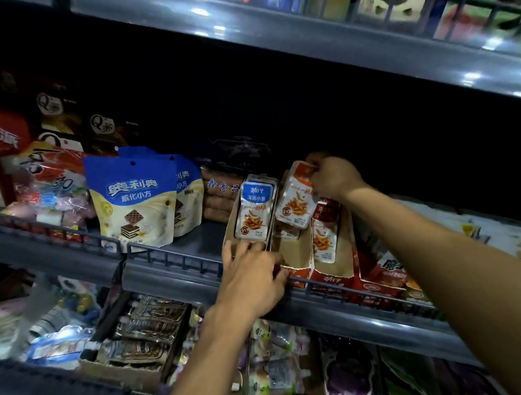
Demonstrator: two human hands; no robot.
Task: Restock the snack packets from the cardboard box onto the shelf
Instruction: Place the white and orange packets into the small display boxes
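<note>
Shelf [179, 278]: grey metal, low railed front edge, running across your view; another shelf above it and a stocked one below.

Cardboard display boxes [294, 257]: open-topped trays in a row at the shelf's front edge, right of centre, front panels red and white with print too blurred to read.
- Left tray: a stack of blue-topped snack packets [254, 211] standing upright, labelled 劲仔 and 深海小鱼, picturing small fried fish.
- Middle tray: mostly bare cardboard floor, a few packets at its back.
- Right tray: red-topped packets [325, 233] of the same design, upright.

Oreo wafer pouches [134, 203]: two blue-and-cream stand-up bags at the front edge, left of the trays, reading 奥利奥 and 威化小方.

Sausage pack [220, 199]: brown, behind the left tray, with blue characters 鑫食品.

Dark bags [70, 116]: at the shelf's back left, each with a round "Q" badge.

Your right hand [333, 176]: fingers curled round the top of an orange-topped snack packet [295, 201], holding it tilted above the back of the middle tray.

Your left hand [253, 275]: fingers bent over the front wall of the left and middle trays, gripping the cardboard at the shelf's front edge.
</note>
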